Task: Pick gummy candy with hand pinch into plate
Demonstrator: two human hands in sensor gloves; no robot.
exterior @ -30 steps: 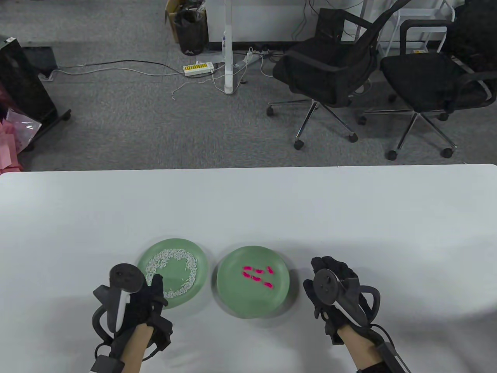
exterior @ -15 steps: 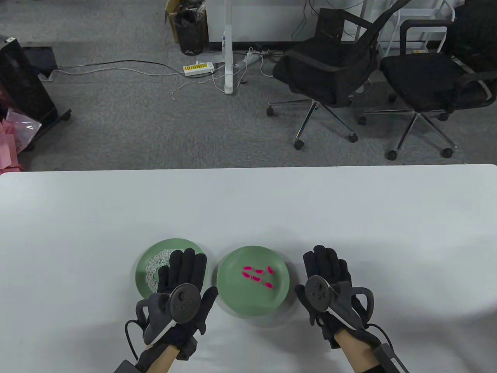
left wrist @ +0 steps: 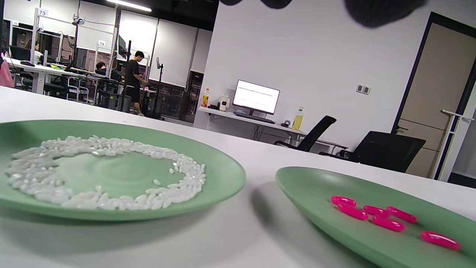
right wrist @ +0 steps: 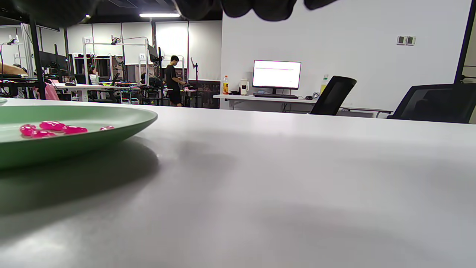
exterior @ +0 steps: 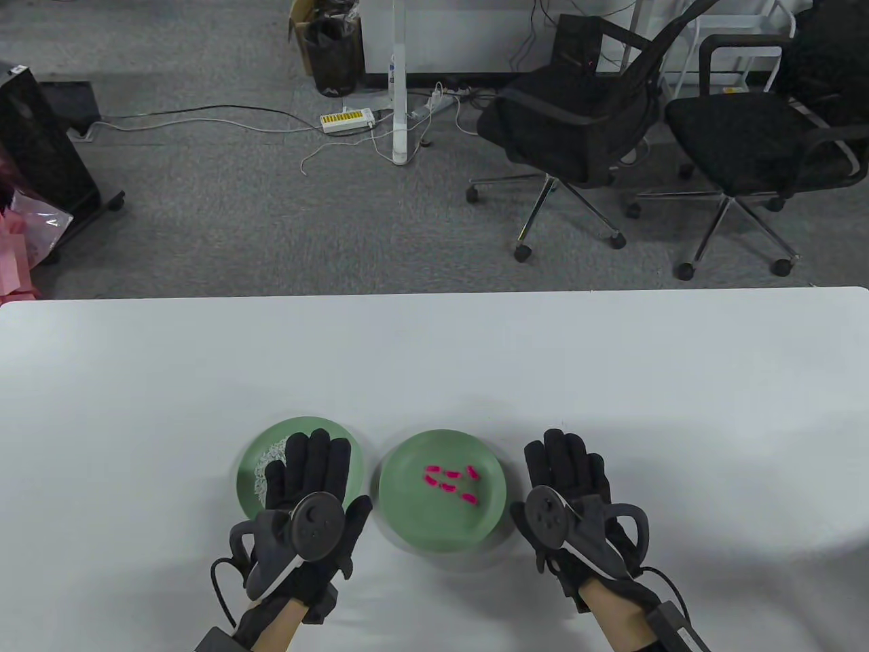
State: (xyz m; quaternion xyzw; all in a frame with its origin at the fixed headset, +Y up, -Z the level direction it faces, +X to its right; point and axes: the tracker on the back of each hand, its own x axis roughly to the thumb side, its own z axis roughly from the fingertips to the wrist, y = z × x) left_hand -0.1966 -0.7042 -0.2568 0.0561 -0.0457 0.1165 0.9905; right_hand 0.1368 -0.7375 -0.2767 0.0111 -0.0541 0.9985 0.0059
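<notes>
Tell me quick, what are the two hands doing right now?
Left hand: open, fingers spread flat above the plate of rice, holding nothing.
Right hand: open, beside the plate of pink candies, holding nothing.

Your table view is looking steeply down from above. Both wrist views are skimming low across the table [exterior: 434,353], facing the office; they're sharing the plate [left wrist: 308,186] of pink candies [right wrist: 52,128].

Flat left hand [exterior: 313,499] above rice plate [exterior: 252,454]; right hand [exterior: 567,492] beside plate [exterior: 407,516] of pink gummies [exterior: 449,480].
</notes>
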